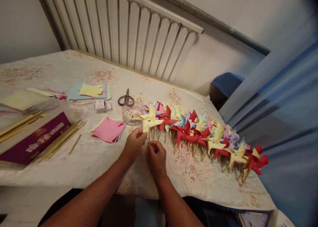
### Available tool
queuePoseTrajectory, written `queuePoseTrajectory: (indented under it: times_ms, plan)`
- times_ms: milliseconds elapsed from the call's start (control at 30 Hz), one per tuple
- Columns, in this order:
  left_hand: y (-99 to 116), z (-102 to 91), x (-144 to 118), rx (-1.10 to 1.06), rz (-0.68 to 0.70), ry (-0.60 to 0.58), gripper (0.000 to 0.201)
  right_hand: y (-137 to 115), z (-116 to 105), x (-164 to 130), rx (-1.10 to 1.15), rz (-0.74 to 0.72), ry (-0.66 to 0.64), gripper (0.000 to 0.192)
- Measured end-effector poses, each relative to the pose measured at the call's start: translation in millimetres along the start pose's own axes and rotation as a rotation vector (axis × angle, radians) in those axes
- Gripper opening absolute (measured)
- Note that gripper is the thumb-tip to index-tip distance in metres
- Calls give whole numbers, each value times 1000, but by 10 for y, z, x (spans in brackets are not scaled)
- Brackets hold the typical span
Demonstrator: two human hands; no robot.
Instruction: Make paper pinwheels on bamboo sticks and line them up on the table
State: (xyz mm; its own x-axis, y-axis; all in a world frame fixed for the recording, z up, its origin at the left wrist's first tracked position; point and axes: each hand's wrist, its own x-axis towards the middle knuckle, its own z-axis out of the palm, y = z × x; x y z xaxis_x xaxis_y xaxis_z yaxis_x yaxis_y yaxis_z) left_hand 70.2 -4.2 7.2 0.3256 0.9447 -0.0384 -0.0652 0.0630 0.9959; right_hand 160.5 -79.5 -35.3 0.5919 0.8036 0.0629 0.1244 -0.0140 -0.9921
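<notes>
A pale yellow paper pinwheel (149, 120) with a pin at its centre stands upright between my hands at the middle of the table. My left hand (136, 141) pinches its lower blade. Below that, the fingers of my right hand (157, 156) are closed round its thin stick. Many finished pinwheels (183, 133) in red, yellow, blue and purple lie in a long row to the right, partly behind the held one. Just left of my hands is a stack of square paper sheets (109, 129), pink on top. A clear round dish (134, 117) sits behind the left hand.
Dark-handled scissors (126, 100), small white boxes (102, 106) and more coloured paper (87, 92) lie farther back. At the left are wooden sticks (58, 141) beside a purple-labelled package (37, 137), and one short stick (75, 144). A radiator (124, 31) and blue curtain (285, 121) border the table.
</notes>
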Motion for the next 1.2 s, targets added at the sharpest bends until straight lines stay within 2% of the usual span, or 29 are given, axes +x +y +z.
queuePoseTrajectory:
  times_ms: [467,1200]
  plan:
    - [-11,25,-2,-80,-44,-59,25,41,-4,-4,-45,-49,1,10]
    - [-1,41,-11,-81,-62,-61,27,7,-2,-22,-46,-53,-23,11]
